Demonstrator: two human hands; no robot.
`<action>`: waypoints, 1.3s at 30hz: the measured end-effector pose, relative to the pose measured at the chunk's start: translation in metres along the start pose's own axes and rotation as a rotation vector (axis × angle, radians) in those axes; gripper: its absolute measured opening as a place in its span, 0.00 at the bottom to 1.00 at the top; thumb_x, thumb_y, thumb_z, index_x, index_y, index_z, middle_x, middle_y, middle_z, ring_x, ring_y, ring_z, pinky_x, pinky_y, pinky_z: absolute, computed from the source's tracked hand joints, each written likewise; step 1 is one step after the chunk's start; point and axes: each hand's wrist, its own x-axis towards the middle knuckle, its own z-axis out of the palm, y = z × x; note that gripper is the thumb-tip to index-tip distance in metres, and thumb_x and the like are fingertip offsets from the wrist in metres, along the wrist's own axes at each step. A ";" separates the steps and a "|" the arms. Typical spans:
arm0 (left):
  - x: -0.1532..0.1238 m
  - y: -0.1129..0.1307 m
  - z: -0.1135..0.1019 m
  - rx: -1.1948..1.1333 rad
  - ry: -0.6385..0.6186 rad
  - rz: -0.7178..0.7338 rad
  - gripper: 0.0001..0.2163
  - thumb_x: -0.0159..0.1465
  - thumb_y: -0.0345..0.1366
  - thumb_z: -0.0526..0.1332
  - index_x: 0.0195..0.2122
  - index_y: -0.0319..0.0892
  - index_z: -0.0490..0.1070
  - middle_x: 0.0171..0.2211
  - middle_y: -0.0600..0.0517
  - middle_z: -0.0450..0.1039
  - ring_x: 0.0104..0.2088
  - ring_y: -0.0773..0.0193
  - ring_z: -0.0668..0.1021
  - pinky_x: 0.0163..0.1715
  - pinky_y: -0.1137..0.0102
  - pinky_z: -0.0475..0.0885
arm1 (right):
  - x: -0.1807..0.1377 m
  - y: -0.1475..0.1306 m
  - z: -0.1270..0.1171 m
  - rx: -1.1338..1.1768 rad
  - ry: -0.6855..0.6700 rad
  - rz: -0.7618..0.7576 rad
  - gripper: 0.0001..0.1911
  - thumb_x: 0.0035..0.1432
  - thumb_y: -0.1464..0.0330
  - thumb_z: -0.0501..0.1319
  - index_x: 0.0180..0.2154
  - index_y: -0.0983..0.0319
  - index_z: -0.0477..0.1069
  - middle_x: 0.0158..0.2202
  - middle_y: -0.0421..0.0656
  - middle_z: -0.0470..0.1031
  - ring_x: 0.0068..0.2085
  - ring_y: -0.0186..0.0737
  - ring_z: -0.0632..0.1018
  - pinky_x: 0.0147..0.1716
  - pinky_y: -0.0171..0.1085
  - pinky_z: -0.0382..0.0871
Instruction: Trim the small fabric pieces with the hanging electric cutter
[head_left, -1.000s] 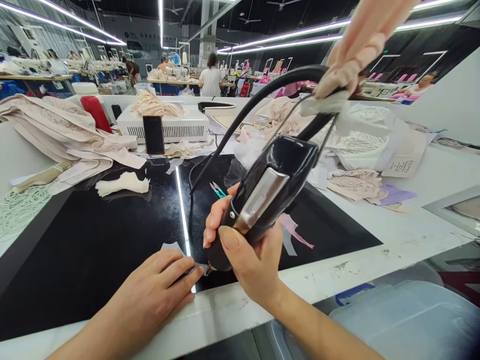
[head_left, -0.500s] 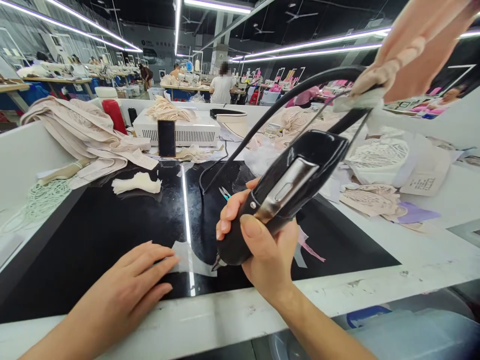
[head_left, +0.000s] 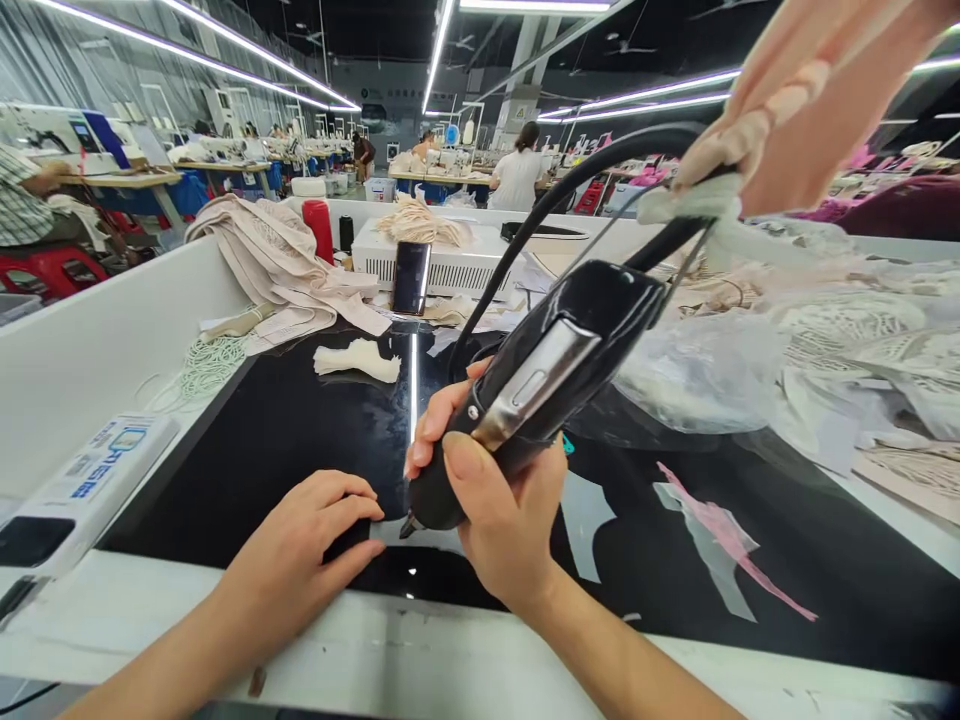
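My right hand (head_left: 502, 480) wraps around a black corded handheld cutter (head_left: 540, 375) with a long metal lever. Its pointed metal tip angles down at a thin, translucent white fabric piece (head_left: 439, 538) on the glossy black work surface; whether it touches is unclear. My left hand (head_left: 315, 535) rests at that piece's left end, thumb and index finger bent and apart, fingertips on or beside its edge. My right hand covers part of the piece. A second translucent scrap (head_left: 589, 522) lies right of my right hand, near a teal-handled tool (head_left: 568, 444), mostly hidden.
The cutter's thick cable (head_left: 570, 185) loops overhead, tied to a hanging pinkish cloth strip (head_left: 825, 100). Behind stand a phone (head_left: 410, 278) and a white vented box (head_left: 375, 262). A pink scrap (head_left: 727, 530) and plastic-wrapped fabric (head_left: 697, 370) lie right; beige fabric (head_left: 277, 265) lies left.
The view has swung left, so the table's contents appear shifted right. My left fingers have bent more, and the gap between them and the cutter's tip is smaller.
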 end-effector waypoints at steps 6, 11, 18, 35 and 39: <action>0.000 -0.001 -0.005 -0.171 0.070 -0.087 0.08 0.69 0.35 0.56 0.47 0.47 0.72 0.49 0.50 0.75 0.50 0.58 0.76 0.53 0.62 0.72 | 0.003 0.012 0.011 0.003 0.002 0.017 0.17 0.54 0.70 0.66 0.43 0.55 0.60 0.29 0.33 0.70 0.26 0.32 0.72 0.25 0.34 0.72; 0.001 -0.002 -0.009 -0.320 0.149 -0.216 0.09 0.71 0.37 0.53 0.46 0.47 0.71 0.47 0.51 0.76 0.47 0.60 0.78 0.49 0.65 0.74 | 0.002 0.019 0.016 -0.019 -0.001 0.020 0.18 0.53 0.70 0.65 0.43 0.56 0.60 0.29 0.33 0.71 0.26 0.32 0.72 0.25 0.35 0.72; 0.001 -0.002 -0.008 -0.342 0.130 -0.229 0.09 0.71 0.38 0.52 0.46 0.47 0.71 0.48 0.52 0.76 0.48 0.60 0.78 0.50 0.65 0.73 | 0.002 0.021 0.015 -0.048 0.008 0.014 0.16 0.56 0.70 0.63 0.42 0.55 0.58 0.28 0.32 0.70 0.24 0.31 0.72 0.25 0.35 0.70; 0.001 -0.002 -0.005 -0.326 0.130 -0.214 0.09 0.71 0.37 0.52 0.45 0.46 0.72 0.47 0.51 0.77 0.47 0.60 0.78 0.51 0.64 0.73 | 0.001 0.020 0.017 -0.057 0.038 0.035 0.16 0.55 0.69 0.63 0.42 0.56 0.59 0.29 0.33 0.71 0.24 0.32 0.72 0.24 0.35 0.71; 0.002 -0.002 -0.004 -0.312 0.140 -0.213 0.09 0.71 0.37 0.52 0.44 0.46 0.72 0.46 0.52 0.77 0.47 0.60 0.78 0.51 0.64 0.73 | -0.001 0.019 0.017 -0.033 0.025 0.028 0.15 0.55 0.70 0.63 0.42 0.56 0.60 0.29 0.33 0.71 0.25 0.32 0.72 0.24 0.36 0.71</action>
